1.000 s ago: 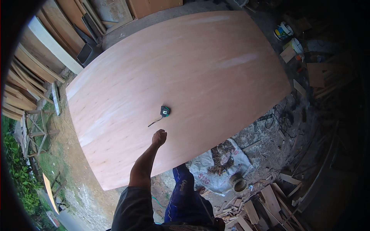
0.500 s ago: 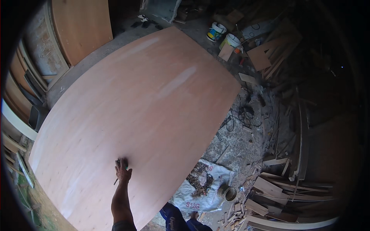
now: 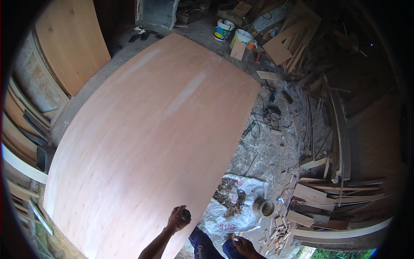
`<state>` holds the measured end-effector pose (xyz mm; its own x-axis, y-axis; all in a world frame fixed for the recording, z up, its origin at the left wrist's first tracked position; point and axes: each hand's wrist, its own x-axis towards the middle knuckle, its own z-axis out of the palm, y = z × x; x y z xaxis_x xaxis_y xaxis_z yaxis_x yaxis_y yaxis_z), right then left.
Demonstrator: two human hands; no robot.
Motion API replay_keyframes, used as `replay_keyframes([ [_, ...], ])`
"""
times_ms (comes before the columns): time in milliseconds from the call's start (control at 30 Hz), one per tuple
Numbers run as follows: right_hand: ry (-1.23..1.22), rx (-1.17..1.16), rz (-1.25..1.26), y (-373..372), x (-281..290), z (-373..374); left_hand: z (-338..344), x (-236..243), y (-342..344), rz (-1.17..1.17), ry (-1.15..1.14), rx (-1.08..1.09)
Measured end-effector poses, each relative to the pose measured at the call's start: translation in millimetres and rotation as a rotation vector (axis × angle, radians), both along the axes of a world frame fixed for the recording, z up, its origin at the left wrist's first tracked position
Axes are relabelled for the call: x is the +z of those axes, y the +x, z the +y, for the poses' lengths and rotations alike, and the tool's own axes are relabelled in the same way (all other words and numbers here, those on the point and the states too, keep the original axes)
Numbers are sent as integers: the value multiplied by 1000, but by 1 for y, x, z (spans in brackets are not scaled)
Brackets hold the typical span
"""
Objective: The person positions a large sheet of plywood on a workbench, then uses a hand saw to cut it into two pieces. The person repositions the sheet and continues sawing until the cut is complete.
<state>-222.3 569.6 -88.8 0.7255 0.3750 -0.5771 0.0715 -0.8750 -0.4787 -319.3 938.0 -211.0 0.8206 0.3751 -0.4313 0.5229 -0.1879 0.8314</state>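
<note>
A large pale plywood sheet (image 3: 142,125) lies flat before me, with whitish streaks on its surface. Near its right edge, close to my body, my left hand (image 3: 176,220) is closed around a small dark round object (image 3: 186,214). Its kind is not clear, as the fingers cover part of it. Low in the picture, right of my legs, is my right hand (image 3: 245,249). Its fingers look curled together, and whatever they hold, if anything, is too small to make out.
A white sack (image 3: 250,190) with shavings and a round tin (image 3: 264,207) lie right of the sheet. Black cable (image 3: 271,113) and wood offcuts (image 3: 310,194) litter the floor. Paint buckets (image 3: 224,29) stand at the back; boards (image 3: 71,47) lean at the left.
My left hand has come nearer and to the right across the sheet, toward its edge. My right hand has entered at the lower edge. The view has shifted slightly.
</note>
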Motion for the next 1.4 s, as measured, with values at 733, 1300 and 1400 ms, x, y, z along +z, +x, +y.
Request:
replay_keyframes([
  [733, -114, -459, 127, 45, -355, -141, -301, 43, -90, 348, 368, -545],
  [1300, -298, -27, 491, 25, -368, -178, -328, 31, -87, 184, 543, -546],
  [1400, -87, -101, 254, -7, -308, -244, -343, 26, -61, 144, 512, -527],
])
